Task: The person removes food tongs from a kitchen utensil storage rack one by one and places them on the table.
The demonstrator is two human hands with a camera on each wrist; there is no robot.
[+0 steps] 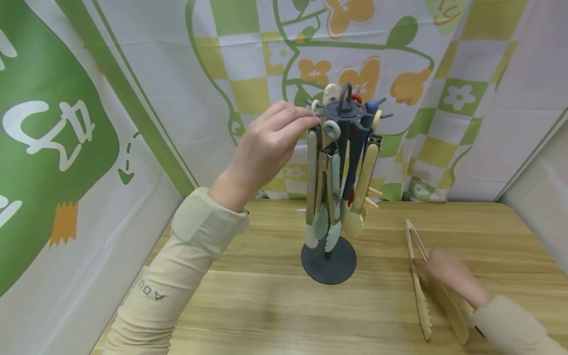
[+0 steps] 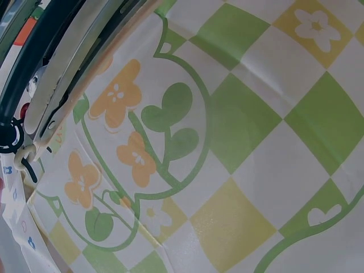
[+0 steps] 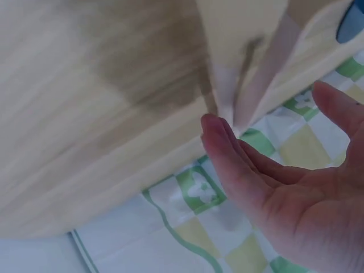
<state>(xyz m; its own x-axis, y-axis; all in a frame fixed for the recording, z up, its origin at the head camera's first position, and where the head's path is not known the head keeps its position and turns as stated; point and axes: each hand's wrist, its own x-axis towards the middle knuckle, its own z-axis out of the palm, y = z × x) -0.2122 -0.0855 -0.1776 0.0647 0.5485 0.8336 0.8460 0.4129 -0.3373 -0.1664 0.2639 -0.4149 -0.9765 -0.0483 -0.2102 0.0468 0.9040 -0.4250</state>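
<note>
A dark grey rack with a round base and a hooked top stands in the middle of the table, hung with several kitchen tongs. My left hand is at the rack's upper left, its fingertips pinching at the hooked top above a pair of grey-white tongs. The exact grip is partly hidden. At the right, spread wooden tongs lie on the table. My right hand is blurred above them. In the right wrist view its thumb stands apart from the fingers, which are near the joined end of the tongs.
Mint tongs, yellow tongs and a dark blue handle hang close together on the rack. Behind the wooden table hangs a patterned cloth. A printed panel borders the left side.
</note>
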